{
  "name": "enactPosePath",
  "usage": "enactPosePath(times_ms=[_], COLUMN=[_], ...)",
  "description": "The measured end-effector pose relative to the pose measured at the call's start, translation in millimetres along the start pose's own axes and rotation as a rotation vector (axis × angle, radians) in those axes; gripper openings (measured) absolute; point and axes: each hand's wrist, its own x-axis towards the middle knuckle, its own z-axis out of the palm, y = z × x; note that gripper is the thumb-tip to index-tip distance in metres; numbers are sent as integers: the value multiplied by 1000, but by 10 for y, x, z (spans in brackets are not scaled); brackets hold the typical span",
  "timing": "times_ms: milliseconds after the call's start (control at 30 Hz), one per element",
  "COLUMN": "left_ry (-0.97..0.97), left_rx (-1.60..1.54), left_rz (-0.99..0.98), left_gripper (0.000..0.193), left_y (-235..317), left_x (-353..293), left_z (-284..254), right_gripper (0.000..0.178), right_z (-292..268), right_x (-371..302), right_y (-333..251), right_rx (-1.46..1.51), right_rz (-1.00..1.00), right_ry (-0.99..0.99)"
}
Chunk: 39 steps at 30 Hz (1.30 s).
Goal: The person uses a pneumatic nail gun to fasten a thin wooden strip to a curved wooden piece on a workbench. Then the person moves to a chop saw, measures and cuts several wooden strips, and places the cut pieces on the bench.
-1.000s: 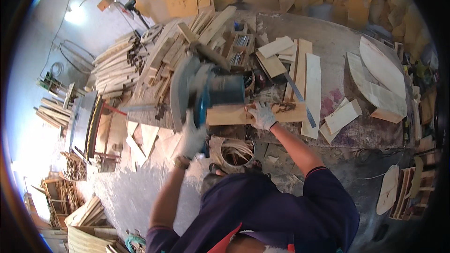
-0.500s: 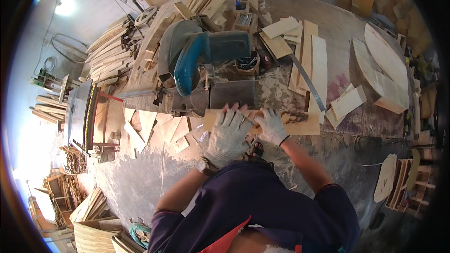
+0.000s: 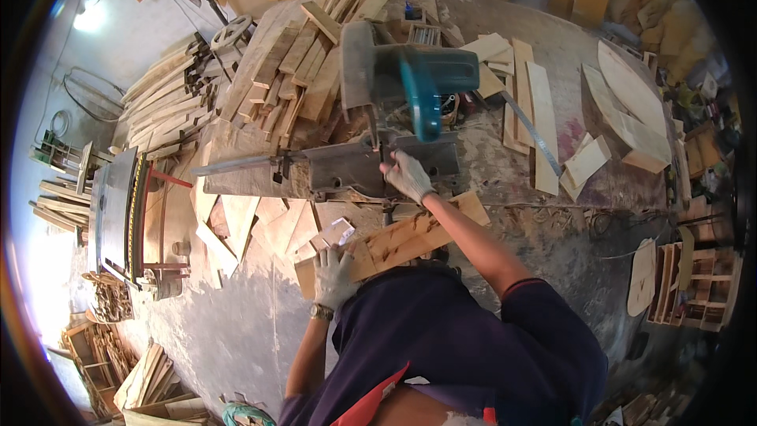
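Observation:
My left hand, in a pale work glove, grips the left end of a wooden board with dark knots. The board slants up to the right in front of my body, below the saw's base, and passes under my right forearm. My right hand, also gloved, reaches to the middle of the saw's dark metal base with curled fingers. Whatever those fingers may hold is too small to make out. Just behind it stands a miter saw with a teal handle, its head raised and slightly blurred.
Wood strips pile up behind and left of the saw. Flat offcuts lie to the left of my board. A metal ruler rests on boards at the right, beside curved wooden pieces. A black-topped machine stands at the left.
Both hands were together on the board against the saw's base. The board has come back toward my body, tilted, in my left hand. My right hand let go and moved to the base.

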Motion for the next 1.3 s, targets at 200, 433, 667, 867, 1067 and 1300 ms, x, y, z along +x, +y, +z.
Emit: enactPosePath(times_ms=[200,433,667,867,1067,1300], left_ry=[72,6,-27,-30,74,91], left_rx=[74,-22,-135,-109,-77,39], left_rz=[-45,131,429,543,380,241], left_gripper=[96,95,90,92,84,91], left_y=[-574,-1054,-1296,-1165,-1001,-1064], left_x=[-565,-654,-293,207,1172,2149], left_z=[-78,-161,-105,51,190,229], right_gripper=[46,29,21,48,47,64], right_z=[560,89,-560,-481,-1632,-2383], right_x=[812,178,-1239,-1670,-1505,-746], right_y=[-203,22,477,441,-417,-2508], right_rx=[-227,489,192,-165,-237,-258], right_rz=[496,334,711,660,169,-171], right_ry=[165,-209,-799,-233,561,515])
